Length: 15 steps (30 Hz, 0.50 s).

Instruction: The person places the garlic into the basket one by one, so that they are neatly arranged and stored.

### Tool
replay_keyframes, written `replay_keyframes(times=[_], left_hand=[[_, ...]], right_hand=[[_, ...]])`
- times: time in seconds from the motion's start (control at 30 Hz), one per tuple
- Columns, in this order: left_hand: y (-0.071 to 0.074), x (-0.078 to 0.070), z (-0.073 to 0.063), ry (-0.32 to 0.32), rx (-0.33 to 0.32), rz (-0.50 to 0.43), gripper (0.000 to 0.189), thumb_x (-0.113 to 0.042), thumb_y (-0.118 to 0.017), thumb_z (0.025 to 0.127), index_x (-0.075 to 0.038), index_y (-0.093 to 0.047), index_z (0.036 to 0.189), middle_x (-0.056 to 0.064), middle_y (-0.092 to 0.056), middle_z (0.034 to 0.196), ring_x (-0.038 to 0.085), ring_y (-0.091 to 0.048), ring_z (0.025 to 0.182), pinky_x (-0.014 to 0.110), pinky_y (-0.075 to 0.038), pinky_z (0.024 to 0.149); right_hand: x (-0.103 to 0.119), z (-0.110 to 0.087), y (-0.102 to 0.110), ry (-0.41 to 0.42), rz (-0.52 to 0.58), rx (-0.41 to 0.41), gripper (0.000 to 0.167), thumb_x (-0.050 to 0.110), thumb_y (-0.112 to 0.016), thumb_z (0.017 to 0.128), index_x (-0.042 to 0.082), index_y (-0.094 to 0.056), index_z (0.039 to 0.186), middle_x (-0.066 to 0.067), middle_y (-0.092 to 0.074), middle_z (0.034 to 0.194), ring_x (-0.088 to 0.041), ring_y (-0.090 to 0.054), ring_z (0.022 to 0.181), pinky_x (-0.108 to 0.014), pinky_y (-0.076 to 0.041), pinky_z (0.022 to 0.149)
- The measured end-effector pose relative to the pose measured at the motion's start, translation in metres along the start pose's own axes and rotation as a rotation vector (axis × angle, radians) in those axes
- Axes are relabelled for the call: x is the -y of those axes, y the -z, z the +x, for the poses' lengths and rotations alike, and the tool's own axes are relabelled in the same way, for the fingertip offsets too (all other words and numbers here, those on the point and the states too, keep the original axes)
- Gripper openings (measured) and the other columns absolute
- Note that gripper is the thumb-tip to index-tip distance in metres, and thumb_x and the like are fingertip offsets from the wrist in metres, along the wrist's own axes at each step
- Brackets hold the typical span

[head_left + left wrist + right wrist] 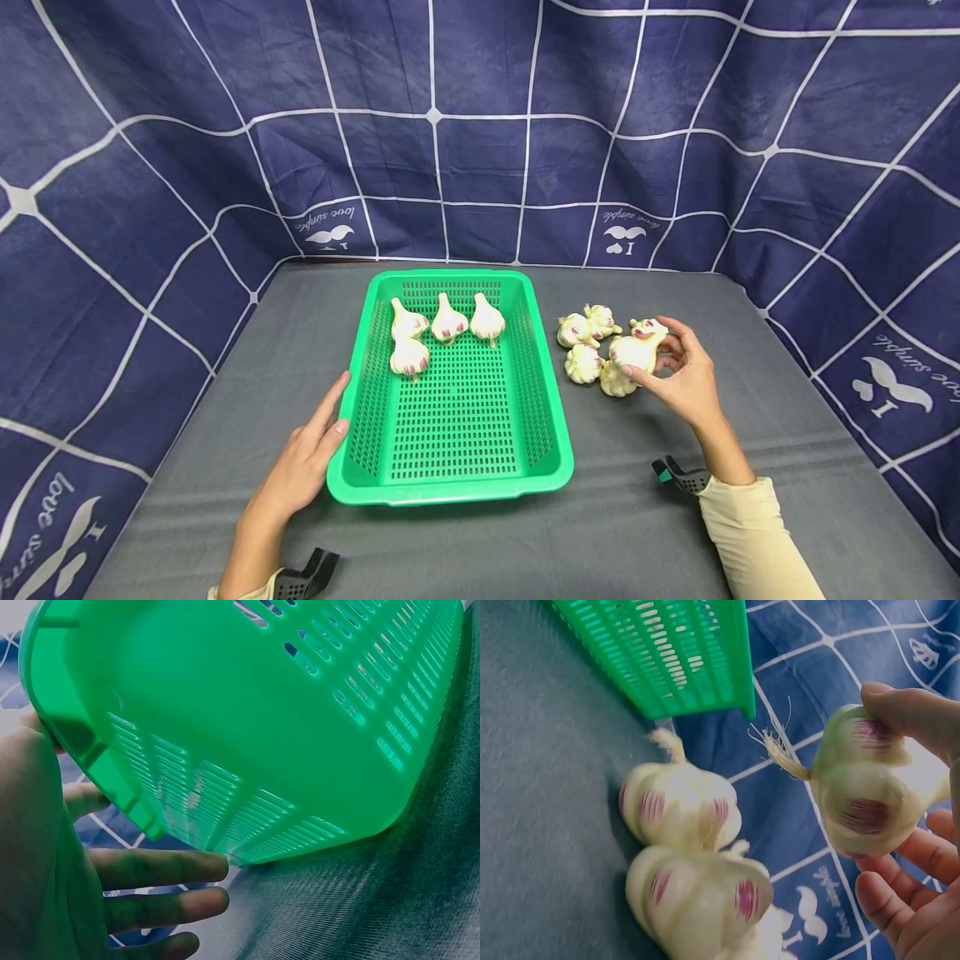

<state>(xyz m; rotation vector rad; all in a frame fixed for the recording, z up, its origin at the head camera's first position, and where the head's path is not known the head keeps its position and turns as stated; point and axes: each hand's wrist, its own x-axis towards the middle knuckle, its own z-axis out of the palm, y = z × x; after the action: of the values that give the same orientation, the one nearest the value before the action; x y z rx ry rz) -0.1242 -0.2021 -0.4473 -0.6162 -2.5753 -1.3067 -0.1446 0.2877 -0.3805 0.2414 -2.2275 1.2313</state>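
Observation:
My right hand [693,383] pinches a garlic bulb [632,354] between thumb and fingers, over the pile on the right. In the right wrist view this bulb [862,795] shows purple patches and wispy roots, raised above the other bulbs [682,806]. Left of it stands a green plastic basket [450,493] with perforated walls. Several garlic bulbs [448,321] lie toward its far end. My left hand [296,467] rests against the basket's left rim. In the left wrist view the fingers [165,904] extend straight alongside the basket's outer wall [187,765].
Several loose garlic bulbs [583,364] sit bunched on the grey tabletop [615,517], to the right of the basket. A dark blue cloth with white grid lines [480,158] hangs behind the table and along both sides.

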Motion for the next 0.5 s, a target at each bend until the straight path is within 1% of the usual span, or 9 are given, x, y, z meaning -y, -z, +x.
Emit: replay_keyframes(times=[0.13, 0.2, 0.33, 0.43, 0.5], left_hand=[[0.001, -0.002, 0.0, 0.0, 0.001, 0.0, 0.057, -0.012, -0.043, 0.105, -0.021, -0.025, 0.159, 0.023, -0.043, 0.148, 0.022, -0.045, 0.128, 0.004, -0.024, 0.1], [0.001, -0.002, 0.0, -0.001, 0.001, 0.005, 0.057, -0.012, -0.043, 0.105, -0.021, -0.025, 0.159, 0.022, -0.043, 0.148, 0.023, -0.046, 0.128, 0.004, -0.024, 0.1], [0.001, -0.003, 0.0, -0.01, -0.005, 0.007, 0.057, -0.011, -0.044, 0.105, -0.02, -0.026, 0.159, 0.023, -0.045, 0.146, 0.029, -0.047, 0.127, 0.004, -0.024, 0.1], [0.001, -0.002, 0.0, -0.014, -0.01, 0.005, 0.058, -0.011, -0.044, 0.104, -0.02, -0.026, 0.158, 0.023, -0.045, 0.146, 0.024, -0.045, 0.128, 0.004, -0.024, 0.1], [0.001, -0.001, 0.0, -0.016, -0.01, 0.005, 0.057, -0.011, -0.044, 0.104, -0.02, -0.026, 0.158, 0.023, -0.045, 0.146, 0.018, -0.044, 0.128, 0.004, -0.024, 0.101]], right_hand=[[0.006, 0.006, -0.007, 0.028, 0.029, 0.016, 0.067, -0.018, -0.084, 0.061, -0.016, -0.054, 0.122, 0.003, -0.066, 0.092, -0.006, -0.058, 0.077, -0.016, -0.047, 0.062], [0.009, 0.009, -0.01, 0.049, 0.037, 0.029, 0.06, -0.018, -0.084, 0.062, -0.015, -0.058, 0.116, -0.003, -0.068, 0.094, -0.007, -0.059, 0.079, -0.016, -0.048, 0.062], [0.016, 0.015, -0.017, 0.083, 0.035, 0.056, 0.048, -0.016, -0.085, 0.062, -0.014, -0.064, 0.105, -0.018, -0.069, 0.097, -0.007, -0.058, 0.078, -0.02, -0.049, 0.062], [0.023, 0.019, -0.022, 0.092, 0.046, 0.072, 0.045, -0.015, -0.085, 0.062, -0.014, -0.065, 0.102, -0.02, -0.067, 0.094, -0.008, -0.057, 0.075, -0.021, -0.049, 0.062], [0.026, 0.021, -0.025, 0.099, 0.057, 0.084, 0.045, -0.016, -0.084, 0.062, -0.015, -0.065, 0.103, -0.017, -0.066, 0.092, -0.008, -0.057, 0.075, -0.021, -0.049, 0.062]])
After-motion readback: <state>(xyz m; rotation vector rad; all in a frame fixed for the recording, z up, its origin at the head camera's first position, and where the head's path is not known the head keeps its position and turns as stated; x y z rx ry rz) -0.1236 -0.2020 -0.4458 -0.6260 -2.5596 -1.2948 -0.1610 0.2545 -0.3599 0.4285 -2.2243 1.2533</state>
